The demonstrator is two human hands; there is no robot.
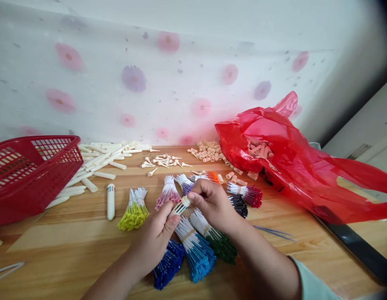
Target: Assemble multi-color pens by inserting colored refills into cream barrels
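Above the bundles, my left hand (154,235) is closed around a white slotted multicolour pen part (181,206) with dark strips in its slots. The fingers of my right hand (212,204) pinch the part's upper end. Just below my hands lie refill bundles: dark blue (169,264), light blue (198,254) and green (217,239). A yellow refill bundle (133,214) rests left of my left hand, with an assembled white multicolour pen (110,203) beside it. Beyond my hands are a pink bundle (167,192), an orange one (210,177), a black one (239,205) and a dark red one (247,195).
A red basket (31,183) stands left, beside piled white pen barrels (98,162). Small pointed tips (164,160) and pink slotted parts (209,150) lie at the back. A red plastic bag (290,154) spreads at right, near tweezers (273,231) and a long black object (353,246).
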